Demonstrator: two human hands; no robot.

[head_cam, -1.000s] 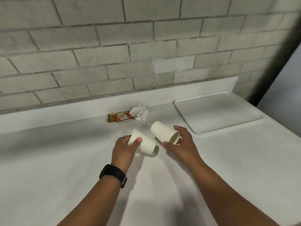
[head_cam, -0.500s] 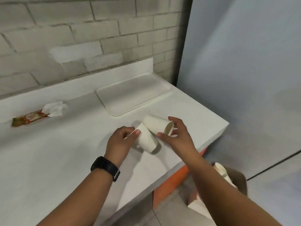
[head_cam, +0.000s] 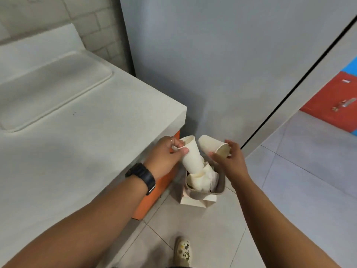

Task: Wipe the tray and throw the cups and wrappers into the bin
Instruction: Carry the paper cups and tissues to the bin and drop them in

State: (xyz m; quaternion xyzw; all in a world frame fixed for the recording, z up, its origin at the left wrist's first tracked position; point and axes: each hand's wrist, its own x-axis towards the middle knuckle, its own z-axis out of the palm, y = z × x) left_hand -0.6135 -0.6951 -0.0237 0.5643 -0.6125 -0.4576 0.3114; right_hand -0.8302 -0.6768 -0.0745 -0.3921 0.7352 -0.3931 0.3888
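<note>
My left hand (head_cam: 165, 155) pinches the rim of a white paper cup (head_cam: 191, 157), which hangs base down just above the bin (head_cam: 220, 191). A second white paper cup (head_cam: 212, 147) lies tilted in my right hand (head_cam: 229, 161), its mouth turned toward me, also over the bin. The small grey bin stands on the floor beside the counter's corner and holds several cups and crumpled paper. The white tray (head_cam: 54, 84) lies bare on the counter at the left. The wrapper and tissue are out of view.
The white counter (head_cam: 96, 151) ends at a corner near my left hand, with an orange panel (head_cam: 152, 200) below it. A grey wall rises behind the bin. Tiled floor spreads to the right, and a shoe (head_cam: 183, 252) shows at the bottom.
Both hands carried their cups off the counter to the right and now hold them over the bin. My view swung right and down, so the wrapper and tissue left the frame.
</note>
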